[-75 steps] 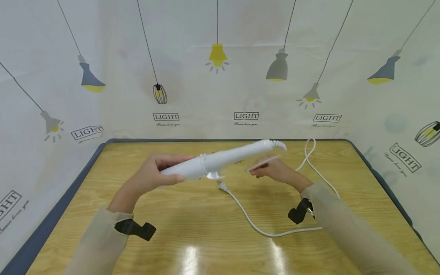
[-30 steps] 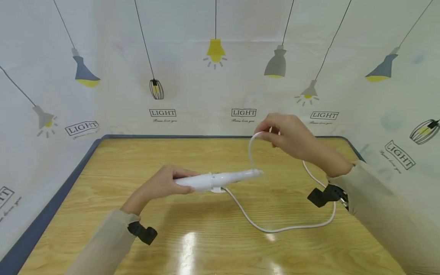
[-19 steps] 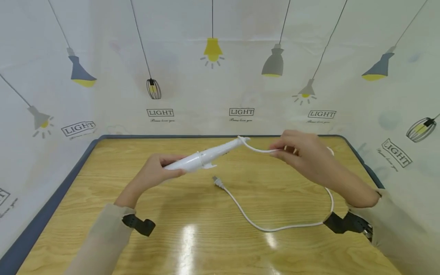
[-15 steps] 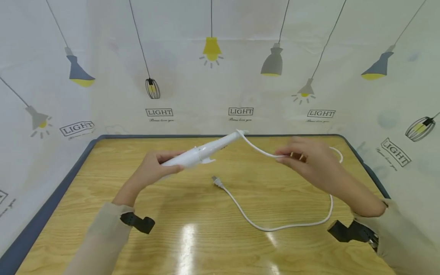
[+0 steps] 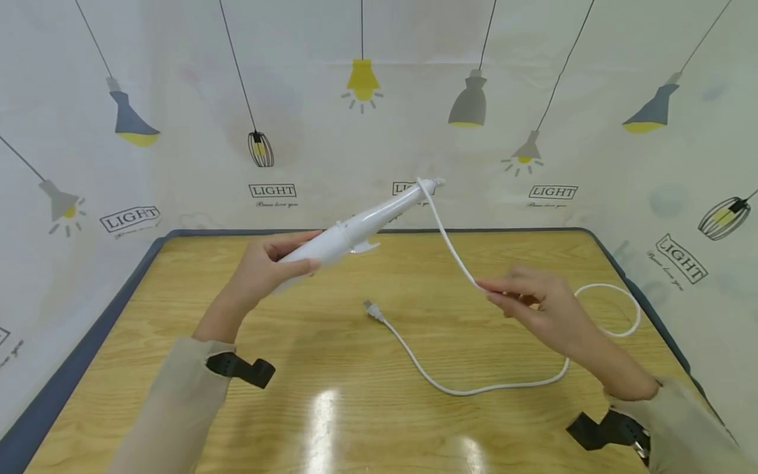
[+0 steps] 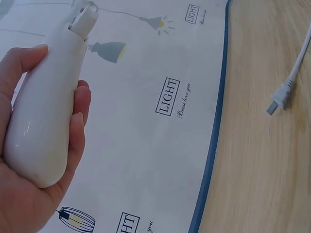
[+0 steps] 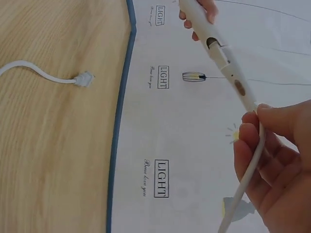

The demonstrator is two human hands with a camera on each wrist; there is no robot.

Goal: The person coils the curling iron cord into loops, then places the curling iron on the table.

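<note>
My left hand grips the thick rounded end of a white hair curler, thumb on one side and fingers on the other. The curler is raised and tilted, its thin handle end pointing up and right, with a small lever sticking out midway. Its white cord leaves the tip, crosses over the handle end and slopes down to my right hand. Thumb and fingertips there pinch the cord. In the left wrist view the smooth curler body fills my palm; buttons show on its handle in the right wrist view.
A two-pin plug lies mid-table on the wooden tabletop. From it the cord curves toward the front and right, with a loose loop near the right edge. A lamp-printed backdrop stands around the table.
My right hand lifted the cord over the handle end, then drew it right and down, so it now lies across the handle. The curler has risen and tilted steeper. A cord loop spread at right.
</note>
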